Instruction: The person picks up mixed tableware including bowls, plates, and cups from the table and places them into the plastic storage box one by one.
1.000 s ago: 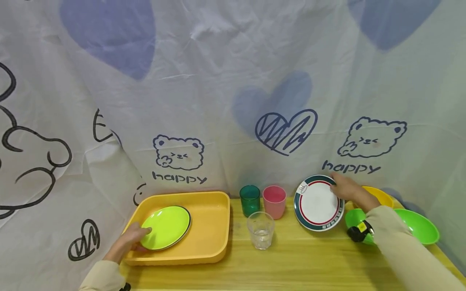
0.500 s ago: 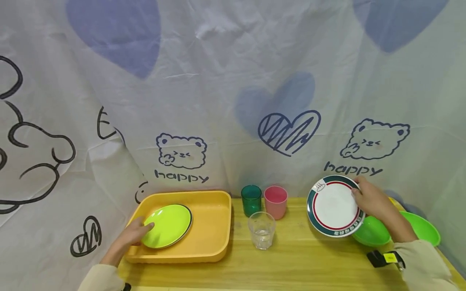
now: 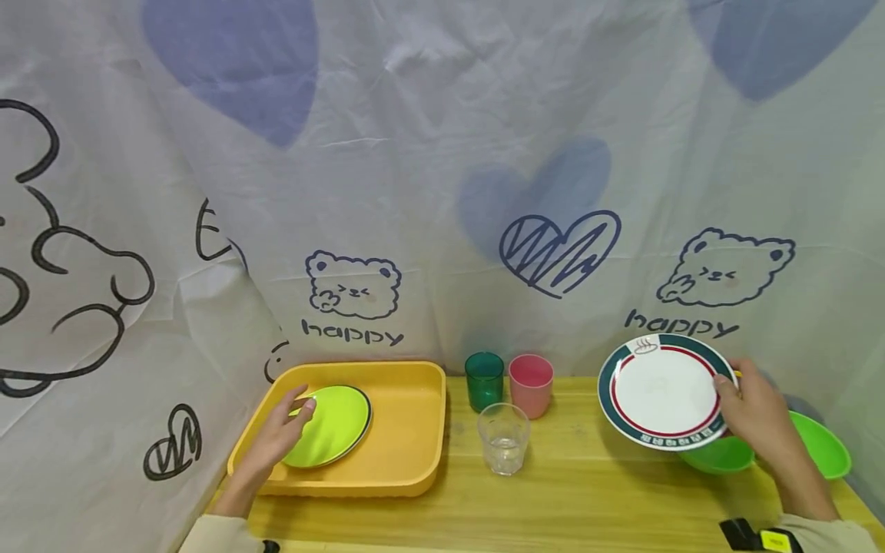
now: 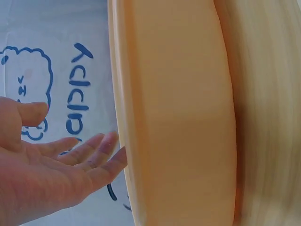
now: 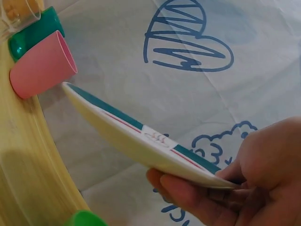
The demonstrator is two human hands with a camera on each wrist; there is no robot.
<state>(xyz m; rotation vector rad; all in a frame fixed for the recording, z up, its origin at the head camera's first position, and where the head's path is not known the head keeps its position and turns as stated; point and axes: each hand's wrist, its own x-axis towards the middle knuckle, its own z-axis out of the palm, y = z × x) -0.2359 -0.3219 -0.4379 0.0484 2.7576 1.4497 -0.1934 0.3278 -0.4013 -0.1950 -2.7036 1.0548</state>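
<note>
My right hand [image 3: 757,411] grips a white plate [image 3: 667,390] with a dark green rim and a red ring by its right edge, thumb on top. In the right wrist view its fingers [image 5: 195,193] curl beneath the tilted plate, which is held above the table. At the left, a yellow-green plate [image 3: 335,426] lies in the orange tray [image 3: 408,430], with a dark rim showing under its right edge. My left hand [image 3: 276,438] hovers over the tray's left side, fingers loosely spread and holding nothing. The left wrist view shows the palm beside the tray wall.
A green cup [image 3: 484,382], a pink cup [image 3: 531,386] and a clear glass [image 3: 504,439] stand right of the tray. Two green dishes lie at the far right, one a bowl [image 3: 719,455] partly hidden below the held plate. A printed cloth [image 3: 442,153] hangs behind the table.
My left hand has let go of the yellow-green plate and risen slightly. The right hand has carried the white plate to the right, tipping it flatter.
</note>
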